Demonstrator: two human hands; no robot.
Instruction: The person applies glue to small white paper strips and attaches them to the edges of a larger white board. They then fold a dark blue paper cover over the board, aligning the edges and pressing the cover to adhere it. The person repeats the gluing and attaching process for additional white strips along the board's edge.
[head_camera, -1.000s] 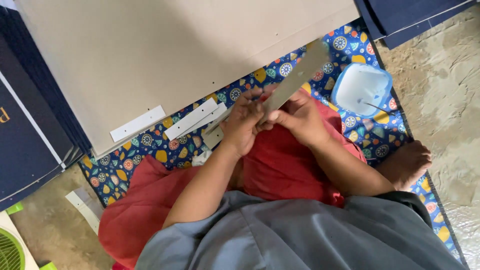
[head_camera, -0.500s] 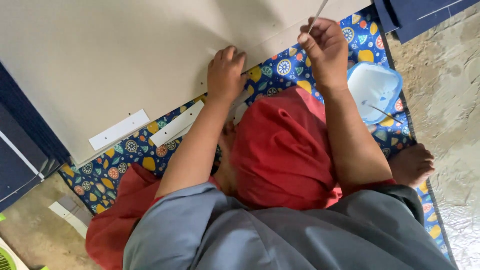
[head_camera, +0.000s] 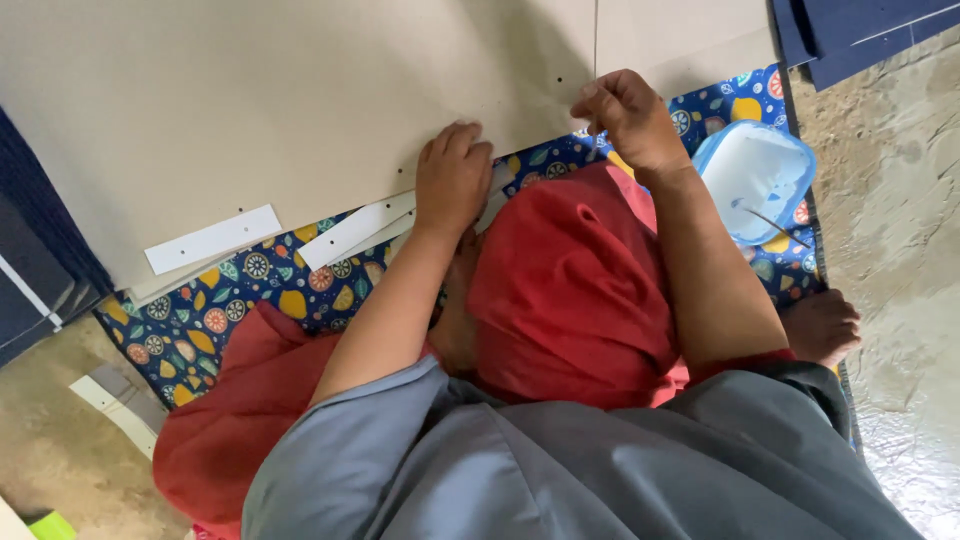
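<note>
- Cardboard, a big grey-beige sheet (head_camera: 280, 100), fills the top of the view and serves as the landmark; it lies flat over a patterned blue mat (head_camera: 240, 300) printed with fruit slices.
- Left of the sheet's lower corner, dark blue panels (head_camera: 30, 280) lean at the frame edge, and a pale strip (head_camera: 110, 405) lies on the bare floor below them.
- Along the sheet's near edge sit white card strips with small holes: one (head_camera: 212, 239) rests on the sheet itself, others (head_camera: 355, 228) poke out from under it onto the mat.
- Left hand (head_camera: 452, 178) lies palm down on the sheet's near edge, fingers flat and spread only slightly, gripping nothing; it appears to pin the board in place.
- Right of that hand, small punched holes (head_camera: 558, 80) show in the sheet beside a straight seam or cut line (head_camera: 596, 40).
- Right hand (head_camera: 628, 115) is curled nearly shut at the sheet's edge by the seam; whether it pinches a small tool or the board's edge I cannot tell.
- Judged from this, the work goes best if the flat hand keeps firm downward pressure close to the working hand, so the board does not slide on the mat.
- Beyond the sheet's right end, a light blue plastic tub (head_camera: 755, 180) sits on the mat, and a bare foot (head_camera: 820, 325) rests near it.
</note>
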